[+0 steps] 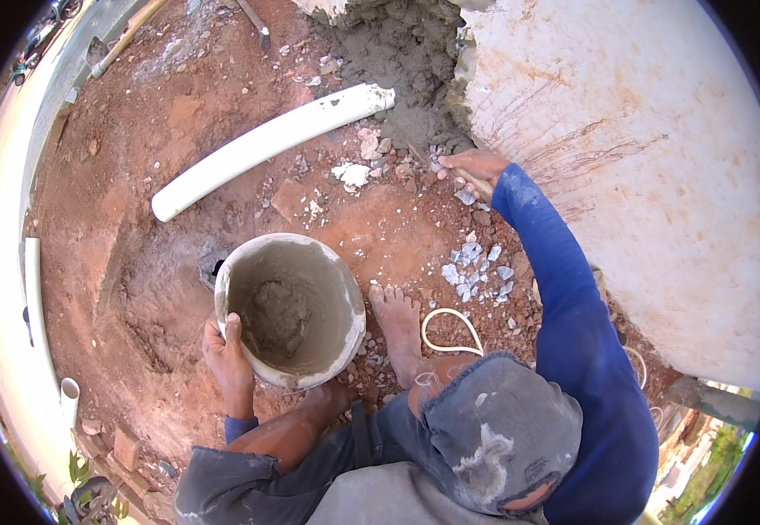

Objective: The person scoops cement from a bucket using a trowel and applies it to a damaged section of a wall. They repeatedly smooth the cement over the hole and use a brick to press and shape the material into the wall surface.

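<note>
My left hand grips the near left rim of a round bucket, thumb over the edge. Wet grey mortar lies in the bottom, and its inner wall is smeared with it. Stretched forward, my right hand is closed round the wooden handle of a trowel. Its blade points toward a heap of wet mortar and is hard to make out. The heap lies against the broken edge of a large pale slab, just beyond my right hand.
A white plastic pipe lies across the red soil, with another pipe at the left. Grey stone chips and a pale cord loop lie near my bare foot. A long-handled tool rests at the far left.
</note>
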Tool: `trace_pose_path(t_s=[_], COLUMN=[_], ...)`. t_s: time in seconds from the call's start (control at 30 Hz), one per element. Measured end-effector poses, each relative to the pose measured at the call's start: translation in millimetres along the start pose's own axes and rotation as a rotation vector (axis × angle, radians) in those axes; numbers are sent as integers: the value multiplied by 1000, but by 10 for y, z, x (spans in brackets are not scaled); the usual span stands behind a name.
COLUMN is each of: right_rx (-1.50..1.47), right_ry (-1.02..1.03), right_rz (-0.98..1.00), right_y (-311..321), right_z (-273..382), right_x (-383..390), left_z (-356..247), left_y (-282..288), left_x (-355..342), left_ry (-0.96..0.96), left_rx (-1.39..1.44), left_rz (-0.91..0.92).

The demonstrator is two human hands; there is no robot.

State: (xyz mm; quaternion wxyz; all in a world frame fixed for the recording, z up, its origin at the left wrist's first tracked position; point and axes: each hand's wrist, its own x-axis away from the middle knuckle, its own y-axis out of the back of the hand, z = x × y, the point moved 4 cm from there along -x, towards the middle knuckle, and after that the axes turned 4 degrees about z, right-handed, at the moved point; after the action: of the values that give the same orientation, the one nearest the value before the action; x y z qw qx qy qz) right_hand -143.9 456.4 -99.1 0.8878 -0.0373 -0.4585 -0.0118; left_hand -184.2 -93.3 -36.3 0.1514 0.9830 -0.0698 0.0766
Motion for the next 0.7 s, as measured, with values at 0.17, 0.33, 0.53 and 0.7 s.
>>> trace_pose_path(t_s=[0.17,0.33,0.53,0.7], right_rx=[56,37,1006,1266], right_ry=[94,205,545,655], right_rz=[-84,-84,57,131], right_y=[-353,-743,-1465,-2185], right_z=[-40,-134,80,52], right_x=[-258,30,812,562], left_z=[-74,-5,-147,-46], left_y=[-126,-188,-210,-106], left_x=[-48,-45,-99,-138], left_ry=[65,26,65,7], left_rx=[69,74,37,-67], left_rz=[43,22,79,103])
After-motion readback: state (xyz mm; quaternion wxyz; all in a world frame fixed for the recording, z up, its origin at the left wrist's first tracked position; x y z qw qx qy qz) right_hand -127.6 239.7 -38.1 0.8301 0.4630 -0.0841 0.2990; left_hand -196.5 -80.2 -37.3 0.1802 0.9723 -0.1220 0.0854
